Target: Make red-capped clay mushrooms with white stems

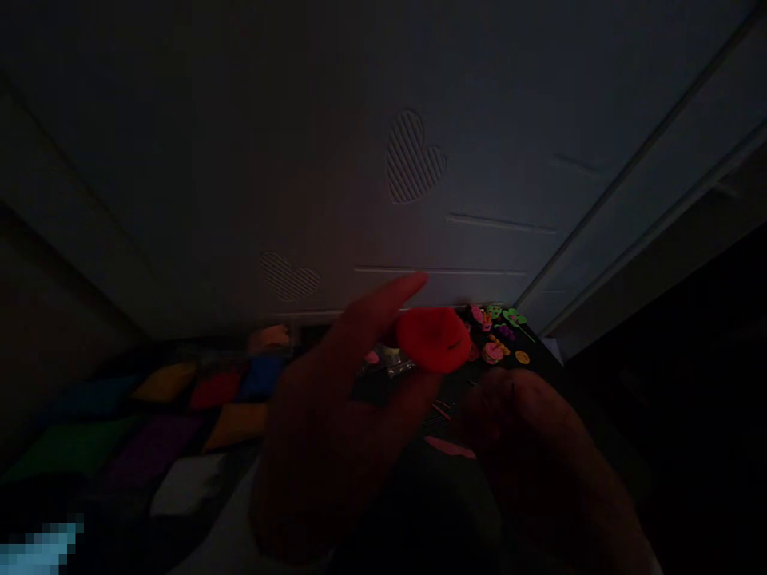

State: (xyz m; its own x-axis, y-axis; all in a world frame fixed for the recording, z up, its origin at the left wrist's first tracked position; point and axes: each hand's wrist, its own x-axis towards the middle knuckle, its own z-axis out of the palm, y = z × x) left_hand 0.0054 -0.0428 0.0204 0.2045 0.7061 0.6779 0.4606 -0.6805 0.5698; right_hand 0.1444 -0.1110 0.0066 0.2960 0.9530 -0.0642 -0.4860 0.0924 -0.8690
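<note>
In the dim light, a bright red lump of modelling clay (435, 339) stands out in the middle of the view. It is rounded, with a small dark mark near its lower right. My left hand (335, 415) is closed around its left side, thumb below and fingers behind and above. To the right and a little lower, my right hand (527, 423) has its fingers curled together, apart from the clay. A small dark tip shows at its fingers, but what it holds is too dark to make out.
Packets of coloured clay, among them a green packet (72, 447) and a white packet (185, 483), lie at the left. Small flower-like clay pieces (494, 351) sit at the back right. A flat pink strip (449, 447) lies between my hands. A white panel with hearts (413, 156) rises behind.
</note>
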